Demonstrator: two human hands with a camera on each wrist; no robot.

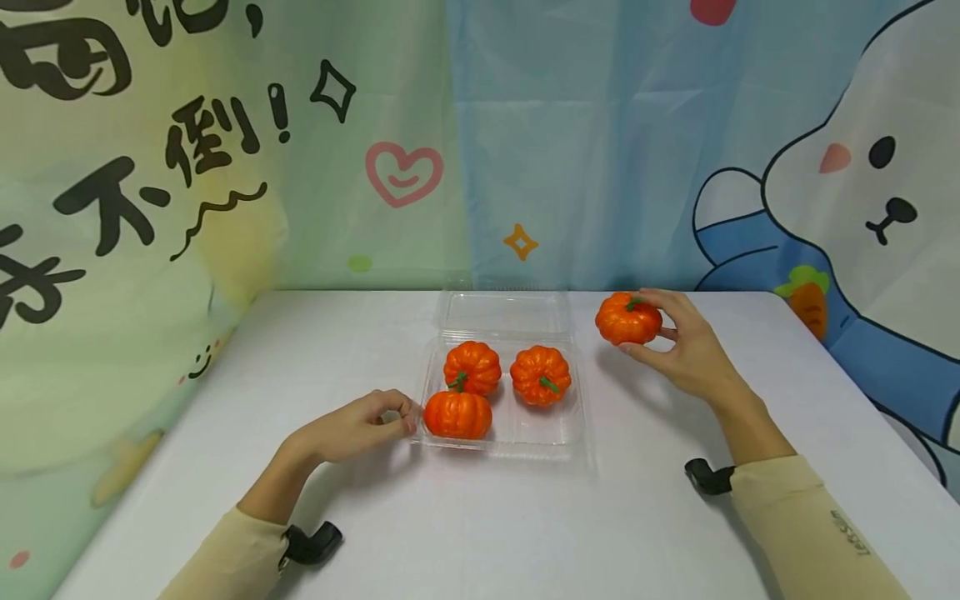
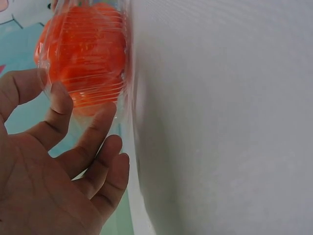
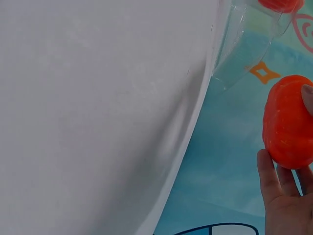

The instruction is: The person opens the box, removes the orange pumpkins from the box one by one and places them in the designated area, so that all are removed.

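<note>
The right hand (image 1: 686, 350) holds a small orange pumpkin (image 1: 626, 319) between its thumb and fingers, the grasp only as wide as the pumpkin itself. This pumpkin is raised above the white surface (image 1: 525, 533), to the right of a clear plastic box (image 1: 525, 431), its green stem near the fingers.

The left hand (image 1: 352, 425) pinches the box's left edge near the front corner with thumb and forefinger, the other fingers loosely bent.

The box sits on the surface with its lid (image 1: 502, 313) swung open toward the back. Three more pumpkins lie inside: a front-left pumpkin (image 1: 457, 417), a back-left pumpkin (image 1: 474, 365) just behind it, and a right-hand pumpkin (image 1: 542, 375) tipped so its stem faces forward.

Both arms wear beige sleeves (image 1: 232, 558). A printed cloth (image 1: 517, 125) with a heart, stars and a white cartoon animal hangs behind the surface.
</note>
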